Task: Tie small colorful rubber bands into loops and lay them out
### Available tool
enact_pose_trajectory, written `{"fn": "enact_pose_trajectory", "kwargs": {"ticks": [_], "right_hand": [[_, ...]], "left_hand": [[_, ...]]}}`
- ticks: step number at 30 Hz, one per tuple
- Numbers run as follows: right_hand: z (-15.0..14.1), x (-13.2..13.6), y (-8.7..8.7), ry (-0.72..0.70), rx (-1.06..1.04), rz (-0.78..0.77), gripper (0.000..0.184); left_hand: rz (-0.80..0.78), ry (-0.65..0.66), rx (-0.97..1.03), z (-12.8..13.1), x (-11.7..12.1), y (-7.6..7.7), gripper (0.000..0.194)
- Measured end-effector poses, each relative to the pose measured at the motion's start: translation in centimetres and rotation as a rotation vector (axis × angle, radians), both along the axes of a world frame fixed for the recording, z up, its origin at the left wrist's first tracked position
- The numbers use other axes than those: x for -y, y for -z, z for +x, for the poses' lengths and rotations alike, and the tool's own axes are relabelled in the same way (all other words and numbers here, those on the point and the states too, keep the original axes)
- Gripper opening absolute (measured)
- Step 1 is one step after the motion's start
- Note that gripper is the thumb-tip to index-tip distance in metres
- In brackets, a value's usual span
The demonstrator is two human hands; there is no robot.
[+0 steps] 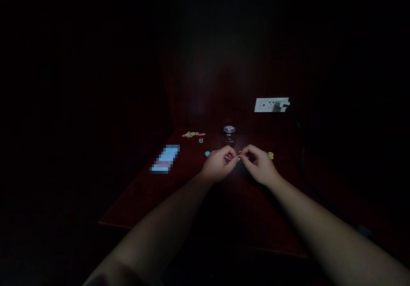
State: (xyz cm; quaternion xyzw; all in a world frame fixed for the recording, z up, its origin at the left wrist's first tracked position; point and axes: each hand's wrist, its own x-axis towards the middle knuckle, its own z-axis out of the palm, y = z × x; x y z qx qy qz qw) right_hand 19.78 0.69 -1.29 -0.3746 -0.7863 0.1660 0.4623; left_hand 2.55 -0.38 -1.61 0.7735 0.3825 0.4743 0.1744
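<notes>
Over the dark red table, my left hand [219,164] and my right hand [260,165] meet fingertip to fingertip. Both are closed in a pinch on one small pale yellow hair tie [238,156], mostly covered by the fingers. Just behind the fingertips an orange-red bit [240,152] shows, too small to make out. Blue hair ties [207,153] lie beside my left hand, and yellow hair ties [270,155] lie past my right hand. A mixed-colour pile of hair ties [192,135] is spread at the back left. Behind my hands stands a small clear lidded jar [228,135].
A lit phone [165,159], its screen blurred, lies left of my hands. On the back wall is a white socket [263,105] holding a plug [282,104], whose dark cable [302,149] runs down the right side. The table's front edge [117,224] is near my forearms; surroundings are very dark.
</notes>
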Motion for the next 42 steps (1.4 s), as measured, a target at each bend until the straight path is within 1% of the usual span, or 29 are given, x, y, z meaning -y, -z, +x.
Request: {"fn": "enact_pose_trajectory", "kwargs": {"ticks": [3, 6, 8, 10, 12, 15, 18, 22, 25, 28, 33, 37, 42], "right_hand": [[-0.5, -0.7, -1.1, -0.044, 0.048, -0.049, 0.007], [-0.9, -1.2, -1.8, -0.093, -0.03, -0.105, 0.008], [-1.0, -1.3, -1.6, -0.128, -0.141, -0.165, 0.012], [-0.9, -1.1, -0.9, -0.168, -0.229, -0.241, 0.017], [-0.8, -0.8, -0.2, -0.171, -0.281, -0.261, 0.02], [-0.7, -0.4, 0.3, -0.179, -0.352, -0.255, 0.02], [-0.9, 0.0, 0.1, -0.172, -0.388, -0.262, 0.019], [-1.0, 0.1, -0.1, -0.156, -0.385, -0.271, 0.017], [-1.0, 0.1, 0.1, -0.152, -0.387, -0.256, 0.016], [-1.0, 0.2, 0.1, -0.149, -0.379, -0.222, 0.015], [-1.1, 0.7, -0.1, -0.154, -0.286, -0.111, 0.01], [-1.0, 0.7, 0.1, -0.182, -0.224, -0.019, 0.013], [-0.5, 0.1, 0.5, -0.123, -0.14, 0.079, 0.011]], "left_hand": [[-0.003, 0.0, 0.022, 0.0, -0.1, 0.1, 0.008], [-0.016, 0.015, 0.065, 0.1, -0.1, 0.2, 0.011], [-0.027, 0.026, 0.071, 0.0, -0.1, 0.2, 0.018], [-0.034, 0.026, 0.059, 0.0, 0.0, 0.1, 0.025], [-0.026, 0.022, 0.047, -0.1, 0.1, 0.0, 0.029], [0.009, 0.03, 0.032, -0.1, 0.1, -0.1, 0.027], [0.024, 0.039, 0.028, -0.1, 0.1, -0.1, 0.024], [0.016, 0.047, 0.056, -0.1, 0.1, -0.1, 0.024], [0.024, 0.07, 0.057, -0.1, 0.2, -0.2, 0.023], [0.043, 0.055, 0.052, -0.1, 0.1, -0.3, 0.018], [0.085, 0.01, 0.092, -0.2, -0.1, -0.3, 0.016], [0.078, -0.006, 0.096, -0.3, -0.2, -0.3, 0.016], [0.102, -0.029, 0.071, -0.3, -0.2, -0.3, 0.017]]}}
